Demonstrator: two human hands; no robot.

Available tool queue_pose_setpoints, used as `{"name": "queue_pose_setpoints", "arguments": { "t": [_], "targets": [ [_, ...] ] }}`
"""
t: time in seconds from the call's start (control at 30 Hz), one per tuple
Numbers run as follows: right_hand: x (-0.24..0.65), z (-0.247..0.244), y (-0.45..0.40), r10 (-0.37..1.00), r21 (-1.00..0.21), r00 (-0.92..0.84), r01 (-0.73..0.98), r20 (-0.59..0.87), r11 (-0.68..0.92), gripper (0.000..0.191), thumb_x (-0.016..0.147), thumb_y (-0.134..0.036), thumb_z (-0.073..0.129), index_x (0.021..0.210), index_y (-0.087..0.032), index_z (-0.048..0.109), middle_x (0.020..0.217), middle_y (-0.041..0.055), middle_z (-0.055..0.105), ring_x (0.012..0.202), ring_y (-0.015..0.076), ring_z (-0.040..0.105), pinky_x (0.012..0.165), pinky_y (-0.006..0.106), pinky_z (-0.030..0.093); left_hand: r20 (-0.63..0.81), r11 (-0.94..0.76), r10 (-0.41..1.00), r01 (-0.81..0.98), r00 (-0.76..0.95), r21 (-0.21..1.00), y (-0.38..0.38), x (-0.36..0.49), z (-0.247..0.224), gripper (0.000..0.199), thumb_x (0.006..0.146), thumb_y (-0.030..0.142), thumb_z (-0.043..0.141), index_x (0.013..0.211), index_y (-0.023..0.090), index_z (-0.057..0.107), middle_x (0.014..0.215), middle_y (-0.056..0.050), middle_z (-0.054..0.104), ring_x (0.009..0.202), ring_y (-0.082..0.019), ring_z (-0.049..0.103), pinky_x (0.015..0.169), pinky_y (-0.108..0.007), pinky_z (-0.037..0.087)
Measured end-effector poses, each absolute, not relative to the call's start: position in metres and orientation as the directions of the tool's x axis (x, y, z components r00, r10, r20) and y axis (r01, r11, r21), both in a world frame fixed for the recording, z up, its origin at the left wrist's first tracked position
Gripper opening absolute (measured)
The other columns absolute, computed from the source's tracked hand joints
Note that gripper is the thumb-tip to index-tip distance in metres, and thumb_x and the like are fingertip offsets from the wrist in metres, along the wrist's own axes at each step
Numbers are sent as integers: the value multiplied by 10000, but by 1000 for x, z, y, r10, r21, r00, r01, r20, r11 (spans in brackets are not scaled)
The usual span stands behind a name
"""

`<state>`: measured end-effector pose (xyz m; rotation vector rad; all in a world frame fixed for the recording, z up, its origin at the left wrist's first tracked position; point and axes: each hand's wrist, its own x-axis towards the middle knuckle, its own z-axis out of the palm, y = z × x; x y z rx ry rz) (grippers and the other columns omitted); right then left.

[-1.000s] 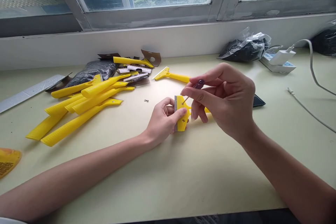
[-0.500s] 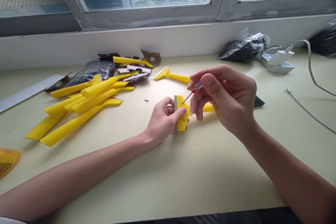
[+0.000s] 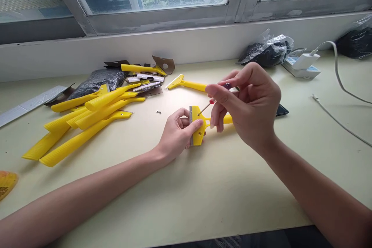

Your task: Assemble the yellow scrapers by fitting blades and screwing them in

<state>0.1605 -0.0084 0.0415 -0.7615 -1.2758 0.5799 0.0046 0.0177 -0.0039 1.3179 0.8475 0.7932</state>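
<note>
My left hand (image 3: 178,130) is closed on the head of a yellow scraper (image 3: 198,135), thumb on top and fingers beneath. A grey blade edge runs along the left side of that head. Between the fingertips of my right hand (image 3: 250,104) is a small screwdriver (image 3: 205,107) with a red collar; the fingers cover most of its handle. Its tip meets a screw in the upper hole of the scraper head, while the lower hole is uncovered. The scraper's handle extends rightward behind my right hand. Small screws (image 3: 158,112) lie on the table left of the scraper.
A pile of yellow scrapers (image 3: 95,116) lies at left, beside a black plastic bag (image 3: 100,81). Another scraper (image 3: 192,84) lies farther back. At the back right are a bagged black bundle (image 3: 266,50), a power strip (image 3: 302,69) and a white cable (image 3: 338,120).
My right hand's fingers have shifted around the screwdriver handle, with the thumb now farther left and the hand slightly raised. The left hand keeps its hold. The whole view has shifted slightly.
</note>
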Motion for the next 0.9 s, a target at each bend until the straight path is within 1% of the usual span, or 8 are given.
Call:
{"name": "queue_pose_setpoints", "arguments": {
  "t": [0.1,0.17,0.23,0.33,0.43,0.53,0.77,0.9],
  "targets": [
    [161,39,-7,747,-770,214,41,630,637,209,901,-441,737,909,-264,624,777,-32,657,435,82,626,284,190,446,-74,88,874,-8,480,996,18,5,-3,311,884,358,721,890,200,454,755,-39,732,598,-204,731,351,-161,344],
    [162,38,-8,756,-769,160,34,635,638,195,954,-463,662,1023,-280,668,797,-20,659,470,88,642,313,193,483,-67,84,875,-14,479,996,19,5,-4,307,886,361,718,890,200,456,746,-35,725,598,-207,733,348,-162,342],
    [163,38,-8,756,-761,99,24,647,648,178,980,-426,634,1061,-280,699,845,-7,663,508,94,663,341,202,524,-65,87,876,-22,479,996,19,5,-5,303,889,361,713,885,202,454,727,-22,711,573,-194,720,346,-164,343],
    [164,40,-9,755,-758,71,27,652,652,128,976,-358,655,994,-245,714,865,0,672,527,100,683,357,209,552,-65,87,875,-25,479,996,20,5,-6,312,883,359,719,883,208,447,724,-12,703,572,-187,714,346,-165,338],
    [165,43,-9,761,-765,92,35,643,643,135,959,-355,683,948,-221,700,833,8,696,539,118,702,362,212,561,-72,85,873,-5,482,996,19,5,-5,324,880,365,726,875,209,442,737,-18,710,580,-184,714,345,-162,328],
    [164,44,-9,764,-772,114,47,635,634,143,934,-366,716,921,-227,685,804,4,708,539,123,704,359,212,558,-79,86,876,6,475,996,19,5,-4,332,880,380,727,868,206,445,736,-25,718,555,-163,693,348,-160,330],
    [158,42,-10,733,-752,169,107,659,651,175,910,-368,751,857,-251,632,752,-42,698,468,81,643,347,199,511,-77,86,870,4,487,996,19,3,-5,326,885,395,723,890,207,457,768,-41,740,599,-192,726,355,-156,329],
    [156,40,-8,696,-736,245,152,675,660,256,871,-426,784,823,-259,595,767,-54,679,431,61,600,395,214,545,-94,110,868,-5,487,994,18,4,-4,323,888,406,715,894,206,462,780,-47,742,608,-199,727,353,-159,330]
  ]
}}
